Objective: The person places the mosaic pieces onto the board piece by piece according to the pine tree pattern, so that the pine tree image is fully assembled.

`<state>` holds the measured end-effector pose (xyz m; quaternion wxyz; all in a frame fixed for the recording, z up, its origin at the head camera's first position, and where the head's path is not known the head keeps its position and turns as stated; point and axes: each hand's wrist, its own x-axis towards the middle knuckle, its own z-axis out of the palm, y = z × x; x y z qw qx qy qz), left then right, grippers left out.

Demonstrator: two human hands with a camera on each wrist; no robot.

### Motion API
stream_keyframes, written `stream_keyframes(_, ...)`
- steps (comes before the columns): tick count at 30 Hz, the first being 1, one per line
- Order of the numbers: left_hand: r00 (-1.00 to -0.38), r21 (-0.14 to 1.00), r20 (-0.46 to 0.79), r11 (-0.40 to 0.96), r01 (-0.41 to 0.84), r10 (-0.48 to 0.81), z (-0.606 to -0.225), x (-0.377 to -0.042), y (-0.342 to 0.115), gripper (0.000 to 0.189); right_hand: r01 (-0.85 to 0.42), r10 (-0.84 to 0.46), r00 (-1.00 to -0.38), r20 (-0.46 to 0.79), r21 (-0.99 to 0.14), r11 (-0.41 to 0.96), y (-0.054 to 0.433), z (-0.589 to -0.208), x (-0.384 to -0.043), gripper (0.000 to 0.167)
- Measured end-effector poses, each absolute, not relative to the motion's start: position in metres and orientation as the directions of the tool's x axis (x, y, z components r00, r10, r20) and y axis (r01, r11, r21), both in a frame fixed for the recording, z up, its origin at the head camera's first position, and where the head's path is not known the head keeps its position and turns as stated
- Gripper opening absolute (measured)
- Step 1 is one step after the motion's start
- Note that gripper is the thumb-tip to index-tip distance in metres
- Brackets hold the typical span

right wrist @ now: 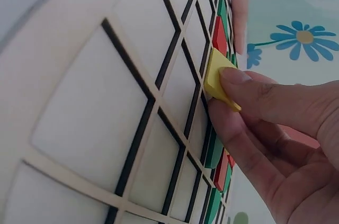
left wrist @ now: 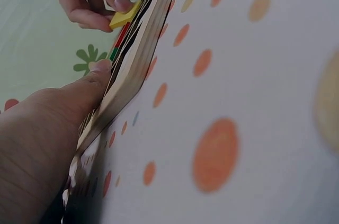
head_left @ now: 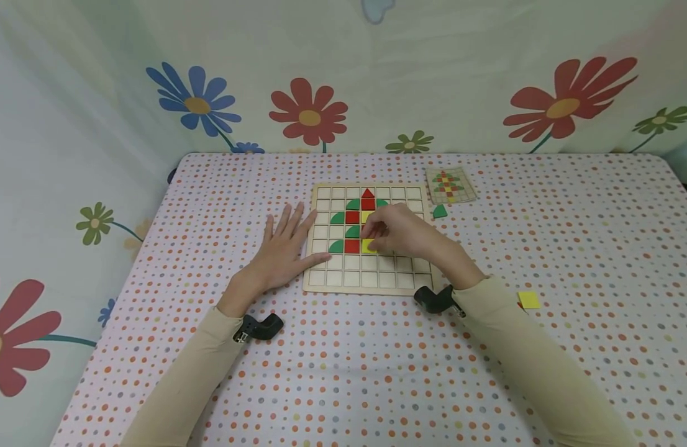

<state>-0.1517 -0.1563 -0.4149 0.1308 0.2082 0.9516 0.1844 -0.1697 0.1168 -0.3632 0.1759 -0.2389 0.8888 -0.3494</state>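
Observation:
A square wooden grid board (head_left: 332,280) lies on the dotted table with red, green and yellow tiles in its cells. My right hand (head_left: 402,231) pinches a yellow square tile (right wrist: 214,75) between thumb and fingers. The tile is tilted, one edge down at the grid, beside a red square (head_left: 351,246). My left hand (head_left: 284,251) rests spread at the board's left side, its thumb over the frame. Green quarter-round tiles (head_left: 336,247) flank the red squares, and a red triangle (head_left: 368,194) tops the column. My right hand hides part of the board's middle.
A picture card (head_left: 451,186) showing a tile pattern lies right of the board's top corner. Just below it is a loose green quarter-round tile (head_left: 440,212). Another yellow square (head_left: 529,300) lies near my right sleeve, with a bit of red showing at its edge.

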Motion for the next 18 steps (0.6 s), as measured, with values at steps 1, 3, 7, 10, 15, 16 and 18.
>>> stream_keyframes(1,-0.879,0.405,-0.170,0.845,0.350,0.446,-0.415,-0.152,-0.156,0.096,-0.301,-0.546,-0.824,-0.151,-0.700,0.647,0.116,-0.363,-0.169,0.009)
stream_keyframes(3,-0.879,0.405,-0.173,0.845,0.348,0.445,-0.416,-0.152,-0.157,0.095,-0.297,-0.542,-0.825,-0.160,-0.693,0.657,0.115,-0.361,-0.168,0.010)
stream_keyframes(7,-0.878,0.402,-0.179,0.848,0.347,0.444,-0.417,-0.152,-0.157,0.095,-0.299,-0.535,-0.828,-0.166,-0.678,0.672,0.111,-0.358,-0.166,0.010)
stream_keyframes(10,-0.877,0.402,-0.175,0.845,0.352,0.448,-0.417,-0.153,-0.157,0.095,-0.312,-0.534,-0.830,-0.157,-0.664,0.680,0.109,-0.357,-0.164,0.010)
stream_keyframes(15,-0.877,0.406,-0.167,0.842,0.356,0.451,-0.416,-0.152,-0.157,0.096,-0.333,-0.521,-0.841,-0.148,-0.617,0.713,0.105,-0.355,-0.160,0.010)
stream_keyframes(16,-0.877,0.406,-0.166,0.842,0.355,0.450,-0.416,-0.152,-0.157,0.096,-0.339,-0.520,-0.841,-0.149,-0.603,0.722,0.104,-0.354,-0.159,0.011)
stream_keyframes(18,-0.878,0.406,-0.168,0.843,0.353,0.448,-0.415,-0.152,-0.157,0.096,-0.350,-0.519,-0.841,-0.154,-0.576,0.739,0.101,-0.355,-0.158,0.012)
